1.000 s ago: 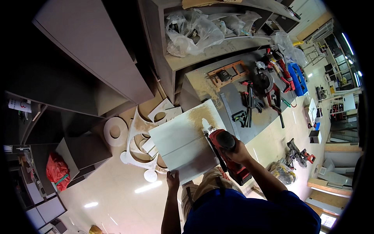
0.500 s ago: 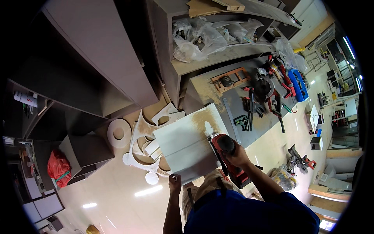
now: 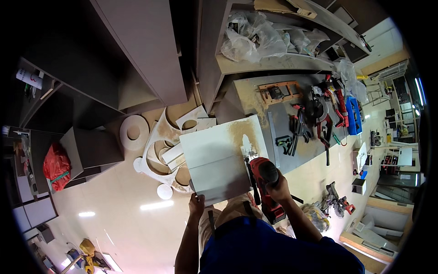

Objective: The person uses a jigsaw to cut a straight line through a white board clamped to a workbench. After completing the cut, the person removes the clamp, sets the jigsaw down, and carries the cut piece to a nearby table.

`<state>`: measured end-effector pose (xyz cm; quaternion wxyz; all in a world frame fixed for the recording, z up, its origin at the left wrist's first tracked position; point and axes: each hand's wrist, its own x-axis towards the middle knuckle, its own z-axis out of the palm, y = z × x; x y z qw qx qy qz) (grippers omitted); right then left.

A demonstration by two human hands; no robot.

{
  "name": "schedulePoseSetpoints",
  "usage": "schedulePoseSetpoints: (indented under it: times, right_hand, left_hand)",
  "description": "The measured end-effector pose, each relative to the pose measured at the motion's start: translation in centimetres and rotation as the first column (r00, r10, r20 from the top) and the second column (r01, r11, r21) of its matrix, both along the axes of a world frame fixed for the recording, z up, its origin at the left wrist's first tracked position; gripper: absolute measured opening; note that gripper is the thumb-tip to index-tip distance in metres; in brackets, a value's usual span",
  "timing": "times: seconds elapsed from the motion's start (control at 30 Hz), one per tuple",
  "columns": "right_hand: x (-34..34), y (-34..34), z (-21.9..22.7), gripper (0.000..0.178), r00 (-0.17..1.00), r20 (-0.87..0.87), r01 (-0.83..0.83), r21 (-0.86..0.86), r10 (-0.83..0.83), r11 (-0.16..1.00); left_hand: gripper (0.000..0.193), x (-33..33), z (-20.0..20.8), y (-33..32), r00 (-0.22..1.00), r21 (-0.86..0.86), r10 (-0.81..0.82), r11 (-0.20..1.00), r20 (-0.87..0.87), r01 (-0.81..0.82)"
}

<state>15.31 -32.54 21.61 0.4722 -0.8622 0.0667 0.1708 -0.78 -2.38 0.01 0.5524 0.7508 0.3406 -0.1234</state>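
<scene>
A white board with a pencil-like line across it lies in front of me, dusted brown with sawdust near its far right edge. My right hand is closed around a red and black cordless jigsaw, whose front end rests on the board's right part. A bare pale streak runs through the dust just beyond the tool. At the board's near left corner, my left hand is closed on the edge. The jigsaw's blade is too small to make out.
Left of the board lie cut-out offcuts and a pale ring. Beyond, a grey work surface carries clamps, an orange jig and a blue bin. Dark cabinets stand far left.
The whole view has turned and shifted slightly, with floor things at left sliding outward. Both hands keep their hold, and the jigsaw stays at the dusty part of the board.
</scene>
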Motion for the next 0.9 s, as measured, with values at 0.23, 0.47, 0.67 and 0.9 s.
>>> schedulePoseSetpoints:
  times: [0.23,0.47,0.67,0.9]
  right_hand:
    - [-2.1,-0.9,0.5,0.049,0.990,-0.137,0.022,0.010,-0.021,1.000]
    - [-7.2,-3.7,-0.4,0.052,0.989,-0.143,0.024,0.003,-0.023,1.000]
    - [-10.3,-3.8,1.0,0.055,0.988,-0.153,0.033,-0.030,-0.037,0.999]
    - [-16.1,-7.1,3.3,0.066,0.949,-0.266,0.196,0.070,-0.171,0.978]
  left_hand:
    - [0.035,-0.5,-0.2,-0.3,1.000,0.003,0.021,1.000,0.021,-0.021]
    - [0.034,-0.6,-0.2,-0.3,0.998,-0.036,0.051,0.998,0.023,-0.050]
    - [0.033,-0.7,0.2,0.5,0.998,-0.110,0.045,0.993,-0.032,-0.048]
    - [0.034,-0.9,-1.5,1.0,0.998,-0.228,-0.003,0.974,0.063,0.017]
